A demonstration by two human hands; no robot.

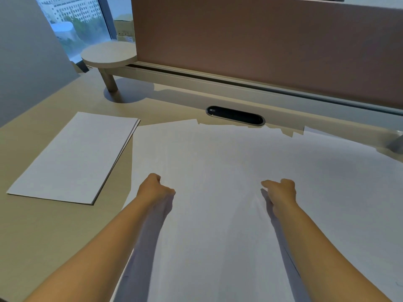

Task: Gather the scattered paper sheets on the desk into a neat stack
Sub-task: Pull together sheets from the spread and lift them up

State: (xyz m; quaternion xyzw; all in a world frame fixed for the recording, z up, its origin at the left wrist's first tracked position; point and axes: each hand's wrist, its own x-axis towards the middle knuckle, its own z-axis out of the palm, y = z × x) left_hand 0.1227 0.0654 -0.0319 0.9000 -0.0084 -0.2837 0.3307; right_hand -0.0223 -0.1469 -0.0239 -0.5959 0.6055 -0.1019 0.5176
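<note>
The scattered paper sheets [229, 162] lie overlapped in a loose white spread across the middle and right of the bench [54, 232], their far edges ragged and uneven just short of the dark oval cable port [235, 115] near the back edge. A small neat stack [74, 158] sits apart toward the left edge, its sides squared. The left hand [156, 188] rests on the near-middle of the spread with its fingers curled under, apparently bunching or pinching the top sheet, though the fingertips are hidden, so what they pinch cannot be told for certain. The right hand [280, 189] lies on the sheets to the right of it, thumb reaching inward and the other fingers curled; faint creases in the paper below it suggest that it is drawing the sheet in. The step in hand seems to be gathering the loose sheets between the two hands. To do it well, the person would best sweep both hands inward with light, even pressure so that the sheets slide over one another without creasing, then square the edges against the bench before joining them to the stack. Behind stand a brown partition [261, 40] and a round raised shelf [109, 54] at the far left corner.
</note>
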